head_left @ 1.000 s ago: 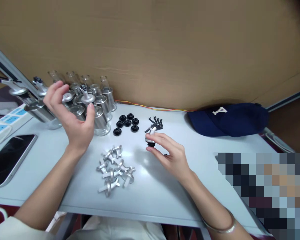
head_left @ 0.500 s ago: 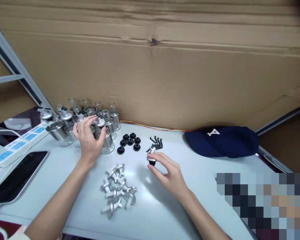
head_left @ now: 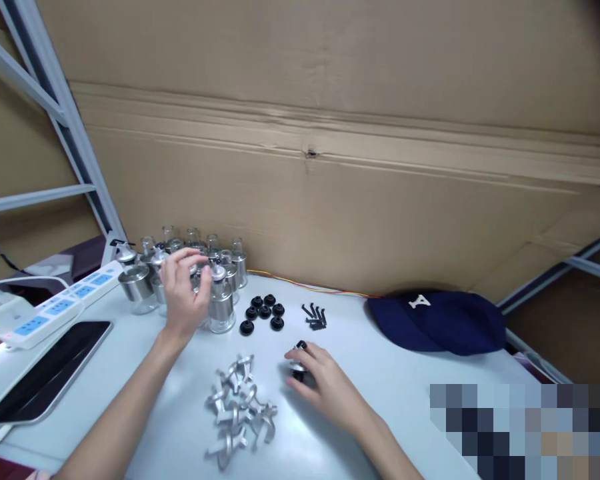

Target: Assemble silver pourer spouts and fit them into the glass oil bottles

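My left hand (head_left: 183, 293) reaches into a cluster of small glass-and-metal bottles (head_left: 223, 303) at the back left, its fingers curled around one bottle among them. My right hand (head_left: 323, 383) rests on the white table (head_left: 390, 387) and grips a small metal spout cap with a black base (head_left: 297, 363). A pile of silver metal spout parts (head_left: 240, 410) lies between my forearms. Several black rubber stoppers (head_left: 263, 313) and a small heap of black levers (head_left: 316, 315) sit just beyond my right hand.
A navy cap (head_left: 437, 323) lies at the back right. A tablet (head_left: 45, 370) and a white power strip (head_left: 50, 307) occupy the left edge. A cardboard wall (head_left: 330, 167) stands behind the table, and a metal frame (head_left: 55, 93) rises at the left.
The view has tilted up. My left hand has closed in on the bottles from an open pose. My right hand, with the spout cap, has drawn back from the black levers toward me.
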`<act>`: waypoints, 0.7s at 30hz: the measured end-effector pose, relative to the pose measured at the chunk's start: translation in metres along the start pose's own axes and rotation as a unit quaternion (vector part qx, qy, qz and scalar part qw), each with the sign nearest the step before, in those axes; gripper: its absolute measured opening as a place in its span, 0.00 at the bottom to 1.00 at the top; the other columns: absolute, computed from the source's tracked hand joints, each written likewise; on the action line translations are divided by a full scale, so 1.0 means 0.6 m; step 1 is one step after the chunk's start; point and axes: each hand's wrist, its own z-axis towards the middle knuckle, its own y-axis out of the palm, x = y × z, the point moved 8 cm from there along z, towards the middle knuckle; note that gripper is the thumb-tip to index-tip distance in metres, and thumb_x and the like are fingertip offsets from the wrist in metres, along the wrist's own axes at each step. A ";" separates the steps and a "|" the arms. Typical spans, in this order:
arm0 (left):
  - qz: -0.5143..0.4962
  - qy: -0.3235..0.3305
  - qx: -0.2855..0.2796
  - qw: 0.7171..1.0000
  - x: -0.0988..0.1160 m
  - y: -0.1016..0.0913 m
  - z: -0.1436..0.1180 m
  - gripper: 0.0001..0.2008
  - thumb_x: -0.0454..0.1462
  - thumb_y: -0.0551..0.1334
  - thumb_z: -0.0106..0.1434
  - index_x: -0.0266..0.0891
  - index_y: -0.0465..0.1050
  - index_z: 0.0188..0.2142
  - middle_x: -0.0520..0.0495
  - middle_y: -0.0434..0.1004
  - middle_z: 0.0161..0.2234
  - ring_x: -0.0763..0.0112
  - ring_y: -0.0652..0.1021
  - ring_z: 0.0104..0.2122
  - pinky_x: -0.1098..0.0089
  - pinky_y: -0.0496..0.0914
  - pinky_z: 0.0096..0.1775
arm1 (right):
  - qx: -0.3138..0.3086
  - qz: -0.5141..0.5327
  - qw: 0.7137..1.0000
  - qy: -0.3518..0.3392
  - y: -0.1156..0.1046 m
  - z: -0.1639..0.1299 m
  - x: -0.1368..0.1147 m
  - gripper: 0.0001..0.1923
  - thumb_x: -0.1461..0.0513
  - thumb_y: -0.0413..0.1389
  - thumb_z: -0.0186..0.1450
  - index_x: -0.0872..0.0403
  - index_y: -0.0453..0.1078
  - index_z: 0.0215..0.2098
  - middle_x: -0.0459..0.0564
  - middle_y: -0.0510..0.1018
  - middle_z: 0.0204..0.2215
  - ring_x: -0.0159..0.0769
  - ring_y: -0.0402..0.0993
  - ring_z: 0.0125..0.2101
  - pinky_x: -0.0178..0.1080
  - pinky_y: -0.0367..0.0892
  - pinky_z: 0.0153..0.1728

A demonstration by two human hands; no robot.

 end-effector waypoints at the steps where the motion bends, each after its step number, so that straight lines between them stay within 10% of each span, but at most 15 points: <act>1: 0.002 -0.002 -0.014 1.000 -0.004 0.000 0.022 0.06 0.38 0.53 0.65 0.40 0.67 0.37 0.42 0.69 0.41 0.59 0.71 0.46 0.58 0.63 0.50 | 0.000 0.002 1.000 -0.001 0.001 0.000 0.002 0.12 0.62 0.56 0.63 0.50 0.72 0.45 0.52 0.74 0.39 0.42 0.72 0.40 0.43 0.68 0.44; 5: 0.073 -0.053 -0.317 0.944 -0.046 0.072 0.092 0.14 0.39 0.48 0.64 0.37 0.69 0.40 0.41 0.69 0.42 0.57 0.70 0.47 0.59 0.63 0.50 | 0.004 0.009 1.000 0.006 -0.004 0.001 0.007 0.12 0.62 0.55 0.63 0.51 0.72 0.46 0.52 0.74 0.39 0.41 0.72 0.40 0.43 0.68 0.44; 11: 0.021 -0.034 -0.593 0.804 -0.053 0.154 0.104 0.16 0.44 0.53 0.60 0.40 0.76 0.38 0.48 0.79 0.39 0.65 0.75 0.37 0.72 0.67 0.41 | 0.014 0.003 1.000 0.011 -0.020 0.000 0.006 0.12 0.63 0.55 0.63 0.51 0.72 0.45 0.52 0.75 0.38 0.41 0.73 0.39 0.42 0.69 0.43; 21: 0.031 -0.019 -0.692 0.721 -0.066 0.192 0.076 0.17 0.43 0.57 0.55 0.40 0.77 0.40 0.45 0.80 0.42 0.61 0.76 0.40 0.70 0.66 0.40 | 0.001 -0.007 0.999 0.038 -0.016 -0.004 0.025 0.15 0.62 0.55 0.63 0.51 0.72 0.48 0.54 0.76 0.42 0.44 0.74 0.43 0.43 0.68 0.47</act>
